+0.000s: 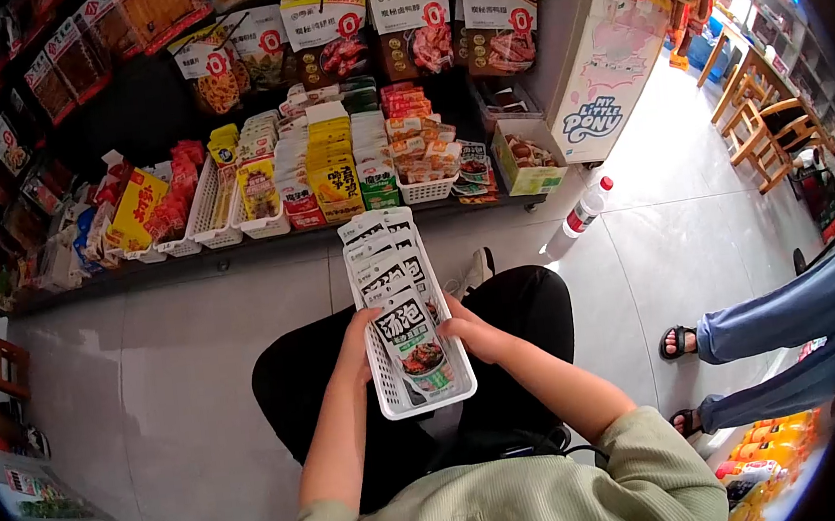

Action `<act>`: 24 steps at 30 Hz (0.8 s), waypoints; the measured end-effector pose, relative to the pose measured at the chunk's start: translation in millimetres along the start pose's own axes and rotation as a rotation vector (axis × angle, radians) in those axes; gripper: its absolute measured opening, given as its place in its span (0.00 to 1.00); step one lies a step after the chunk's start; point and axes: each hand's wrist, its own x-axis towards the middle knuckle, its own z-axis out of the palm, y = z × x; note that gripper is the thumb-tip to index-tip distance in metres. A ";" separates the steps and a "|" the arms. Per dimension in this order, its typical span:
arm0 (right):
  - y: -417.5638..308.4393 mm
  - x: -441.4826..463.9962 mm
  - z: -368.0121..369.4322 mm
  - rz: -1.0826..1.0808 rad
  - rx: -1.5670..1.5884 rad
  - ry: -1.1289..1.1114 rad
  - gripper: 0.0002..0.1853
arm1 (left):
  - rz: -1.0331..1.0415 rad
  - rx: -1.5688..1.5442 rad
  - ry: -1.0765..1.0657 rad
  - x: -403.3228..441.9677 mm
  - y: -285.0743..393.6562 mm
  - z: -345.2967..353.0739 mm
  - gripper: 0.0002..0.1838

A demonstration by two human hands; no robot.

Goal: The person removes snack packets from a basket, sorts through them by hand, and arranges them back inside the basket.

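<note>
View from the wearer's head, with 12 o'clock directed at the display shelf [270, 239]. We see the white basket [381, 376] at the centre, over the lap, its long axis running roughly from 12 to 6 o'clock; whether it rests on the legs we cannot tell. The left hand [353, 342] grips its side at 9 o'clock, the right hand [470, 334] its side at 3; the undersides of both grips are hidden. Within lie overlapping sachets, the front sachet [411, 339] face up at the 6 o'clock end. At 11 o'clock we note yellow packets [331, 163] on the shelf, and at 2 o'clock a bottle [586, 209] upright on the tiled floor [187, 373]. We judge the step in hand to be steadying the loaded basket; any next move calls for keeping it level, lest the loose sachets slide.
</note>
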 end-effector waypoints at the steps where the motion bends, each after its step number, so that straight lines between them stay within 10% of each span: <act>1: -0.5 -0.7 0.2 0.011 -0.022 0.009 0.45 | 0.016 -0.009 -0.014 0.0 -0.8 1.8 0.28; 11: -5.3 -5.9 4.3 -0.017 -0.006 0.029 0.43 | 0.091 0.021 0.047 19.5 -17.4 -19.2 0.29; 14: -23.3 -13.7 -8.3 -0.209 -0.018 0.393 0.35 | 0.111 0.045 0.101 7.9 -9.2 -12.5 0.30; 16: -84.1 -41.6 -24.4 -0.704 0.276 0.488 0.34 | 0.135 0.010 0.029 -0.2 -3.9 -5.7 0.30; 21: -226.1 -206.9 -90.1 -1.407 0.159 -0.155 0.17 | 0.150 0.132 0.104 -8.7 2.9 31.9 0.30; 24: -266.6 -293.9 -106.1 -1.258 -0.217 -0.583 0.08 | 0.169 0.097 0.105 -1.7 3.5 54.4 0.31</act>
